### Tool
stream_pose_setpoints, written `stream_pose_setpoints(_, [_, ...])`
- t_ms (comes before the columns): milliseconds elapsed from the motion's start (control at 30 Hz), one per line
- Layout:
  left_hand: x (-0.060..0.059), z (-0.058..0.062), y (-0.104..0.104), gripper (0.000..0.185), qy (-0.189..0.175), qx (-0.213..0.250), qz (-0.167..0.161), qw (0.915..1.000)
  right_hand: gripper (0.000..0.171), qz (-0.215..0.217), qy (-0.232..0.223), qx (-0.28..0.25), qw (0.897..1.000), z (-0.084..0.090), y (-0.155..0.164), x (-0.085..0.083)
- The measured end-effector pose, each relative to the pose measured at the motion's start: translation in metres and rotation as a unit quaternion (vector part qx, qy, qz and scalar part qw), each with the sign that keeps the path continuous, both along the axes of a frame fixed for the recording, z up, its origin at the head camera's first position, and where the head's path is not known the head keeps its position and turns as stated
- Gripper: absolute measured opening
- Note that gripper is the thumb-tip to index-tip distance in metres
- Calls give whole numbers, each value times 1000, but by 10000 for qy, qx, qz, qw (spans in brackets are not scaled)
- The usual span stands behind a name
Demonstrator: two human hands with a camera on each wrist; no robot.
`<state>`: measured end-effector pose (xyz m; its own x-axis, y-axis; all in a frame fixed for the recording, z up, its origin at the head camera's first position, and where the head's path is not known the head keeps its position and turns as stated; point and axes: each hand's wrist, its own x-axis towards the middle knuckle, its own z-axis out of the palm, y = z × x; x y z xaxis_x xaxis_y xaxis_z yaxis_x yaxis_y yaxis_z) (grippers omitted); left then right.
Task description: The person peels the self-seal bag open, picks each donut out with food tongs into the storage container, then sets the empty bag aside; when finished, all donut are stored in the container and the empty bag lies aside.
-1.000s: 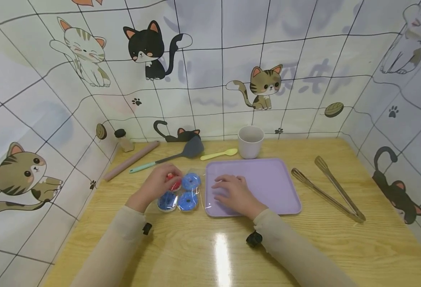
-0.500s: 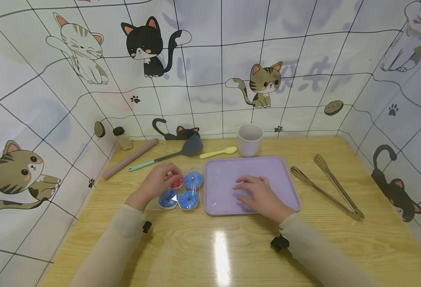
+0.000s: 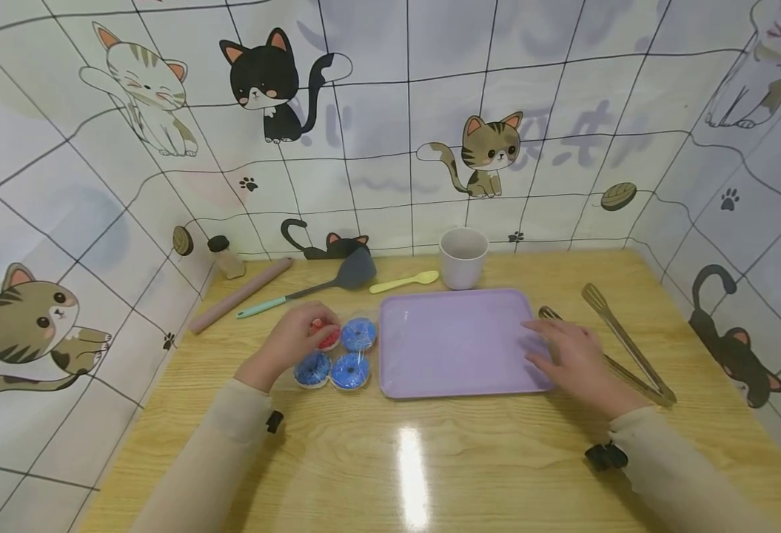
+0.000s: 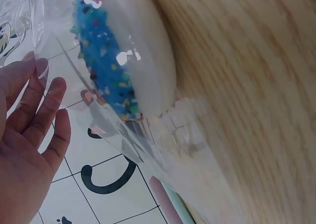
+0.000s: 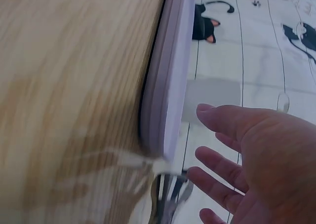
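My left hand (image 3: 293,339) pinches the clear plastic wrapper (image 4: 74,36) around several toy donuts. A red donut (image 3: 326,337) is partly hidden under that hand. Beside it lie blue donuts, one at the upper right (image 3: 358,335) and one at the lower right (image 3: 350,371). In the left wrist view, a blue donut (image 4: 106,61) with sprinkles shows through the film. My right hand (image 3: 573,363), fingers apart and holding nothing, is over the right end of the purple tray (image 3: 460,344). Metal tongs (image 3: 623,348) lie just beyond it, partly covered by the hand.
Along the back stand a grey cup (image 3: 463,259) and a small shaker (image 3: 226,257). A yellow spoon (image 3: 405,282), a dark spatula (image 3: 353,272) and a rolling pin (image 3: 240,296) lie there too. Cat-printed walls enclose the wooden table (image 3: 337,459).
My right hand has moved right across the tray, from its left part to its right end near the tongs. The left hand has stayed at the wrapped donuts.
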<state>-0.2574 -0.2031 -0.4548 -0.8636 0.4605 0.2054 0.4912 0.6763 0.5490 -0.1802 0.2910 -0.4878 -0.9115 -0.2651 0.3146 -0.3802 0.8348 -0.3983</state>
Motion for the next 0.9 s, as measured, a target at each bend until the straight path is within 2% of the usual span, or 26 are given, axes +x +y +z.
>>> stream_pose_setpoints(200, [0, 0, -2, 6, 75, -43, 4, 10000, 56, -423, -74, 209, 9989, 8, 39, 9])
stream_pose_setpoints(333, [0, 1, -2, 5, 97, -25, -14, 9999, 56, -728, -33, 327, 9968, 7, 62, 12])
stream_pose_setpoints(733, [1, 2, 0, 6, -16, -93, 12, 10000, 86, -1313, -60, 844, 9877, -6, 112, 25])
stream_pose_setpoints(900, [2, 3, 1, 6, -30, -112, 9, 9999, 94, -1410, -499, 893, 9847, -11, 123, 29])
